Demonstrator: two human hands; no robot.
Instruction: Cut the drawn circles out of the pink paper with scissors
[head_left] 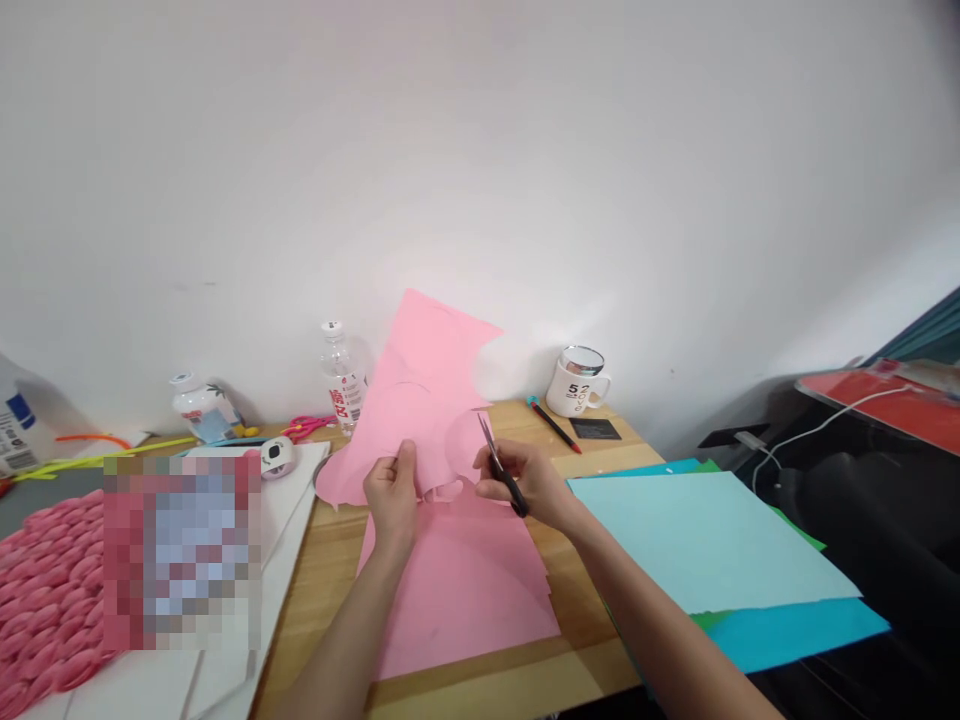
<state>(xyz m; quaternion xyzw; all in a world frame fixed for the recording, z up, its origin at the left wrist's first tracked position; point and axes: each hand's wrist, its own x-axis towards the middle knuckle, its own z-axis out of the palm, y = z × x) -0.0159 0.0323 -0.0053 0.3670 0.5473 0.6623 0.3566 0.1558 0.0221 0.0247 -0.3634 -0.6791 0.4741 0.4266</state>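
White wall (pixel 480 180) is backing the wooden counter (pixel 307 600). Raised pink sheet (pixel 424 370) is standing above a flat pink sheet (pixel 472 610); left fingers (pixel 406 466) are pinching it near its lower edge. Right fingers (pixel 491 488) are wrapping black scissors (pixel 516 497), blades up. I'm expecting light, thin, springy paper, quick to crease or tear; I'm favouring a gentle pinch beside the cut.

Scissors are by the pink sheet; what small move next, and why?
Probably guide the scissors into the pink sheet's cut right edge for a short snip. The left hand grips the sheet low down, while the right hand holds the scissors with their blades close to that edge; whether they touch it is unclear.
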